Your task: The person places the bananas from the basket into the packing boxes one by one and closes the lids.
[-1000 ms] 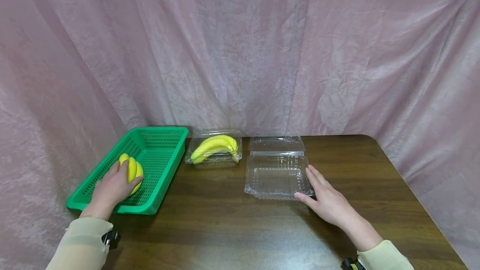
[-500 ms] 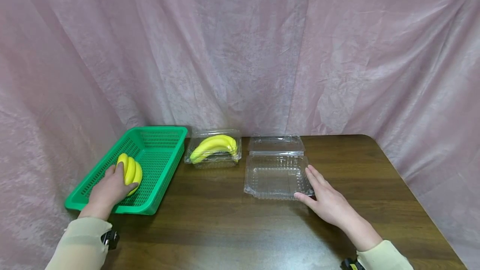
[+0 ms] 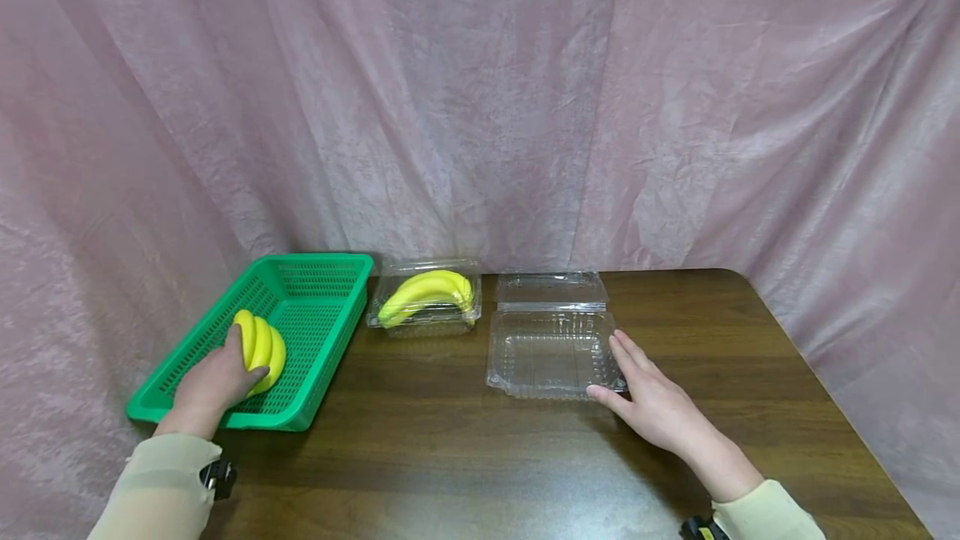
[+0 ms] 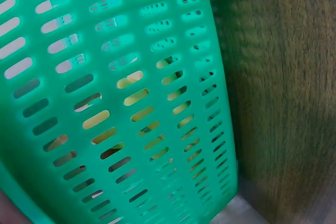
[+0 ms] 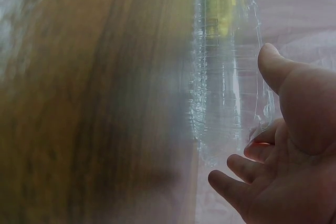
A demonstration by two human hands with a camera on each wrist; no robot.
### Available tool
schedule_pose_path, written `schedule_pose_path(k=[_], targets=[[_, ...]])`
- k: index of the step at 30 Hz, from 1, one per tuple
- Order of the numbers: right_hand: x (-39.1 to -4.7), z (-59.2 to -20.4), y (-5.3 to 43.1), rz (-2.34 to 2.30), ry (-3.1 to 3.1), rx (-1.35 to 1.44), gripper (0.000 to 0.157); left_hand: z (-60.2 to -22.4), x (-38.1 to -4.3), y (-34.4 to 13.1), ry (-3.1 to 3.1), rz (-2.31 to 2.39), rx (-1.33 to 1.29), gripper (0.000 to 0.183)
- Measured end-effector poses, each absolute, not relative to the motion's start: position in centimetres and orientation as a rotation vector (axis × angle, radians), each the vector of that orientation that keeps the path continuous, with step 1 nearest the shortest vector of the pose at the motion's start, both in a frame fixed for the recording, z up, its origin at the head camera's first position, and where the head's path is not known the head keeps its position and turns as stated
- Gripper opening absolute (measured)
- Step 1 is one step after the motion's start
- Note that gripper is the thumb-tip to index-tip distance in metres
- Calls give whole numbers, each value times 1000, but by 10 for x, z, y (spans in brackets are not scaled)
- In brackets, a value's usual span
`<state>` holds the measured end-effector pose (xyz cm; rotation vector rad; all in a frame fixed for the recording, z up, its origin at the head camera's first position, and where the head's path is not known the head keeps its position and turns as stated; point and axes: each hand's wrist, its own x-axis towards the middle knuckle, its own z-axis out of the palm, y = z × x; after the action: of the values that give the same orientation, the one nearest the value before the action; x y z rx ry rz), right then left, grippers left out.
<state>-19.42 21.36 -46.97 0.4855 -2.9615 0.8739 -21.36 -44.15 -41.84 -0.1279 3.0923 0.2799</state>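
Note:
Inside the green basket [image 3: 341, 340], my left hand [image 3: 213, 382] grips a bunch of bananas [image 3: 262, 352], with the thumb on its near side. Most of the other fingers are hidden. Through the basket's slots, the left wrist view shows only bits of yellow. My right hand [image 3: 660, 407] touches the right side of a clear plastic clamshell box [image 3: 551, 357] with mostly straight fingers; its lid [image 3: 551, 288] is folded back, and nothing lies inside. The right wrist view has the thumb [image 5: 278, 66] and fingertips at the box's edge.
A closed clear clamshell box [image 3: 382, 315] with bananas [image 3: 427, 290] in it stands between the basket and the other box. The wooden table [image 3: 450, 473] ends at a pink curtain [image 3: 480, 107] behind and at both sides.
My left hand has shifted slightly left and nearer, its fingers moving lower around the side of the bananas. The bunch has turned a little. My right hand stays at the box.

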Motion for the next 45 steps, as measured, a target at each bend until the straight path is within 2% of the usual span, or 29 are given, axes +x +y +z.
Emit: schedule_pose_path(k=[24, 45], targets=[[-194, -470, 213, 872, -2957, 484, 101, -415, -214, -446, 3069, 326, -118, 103], [-193, -470, 214, 873, -2957, 488, 100, -415, -214, -443, 3182, 337, -94, 87]])
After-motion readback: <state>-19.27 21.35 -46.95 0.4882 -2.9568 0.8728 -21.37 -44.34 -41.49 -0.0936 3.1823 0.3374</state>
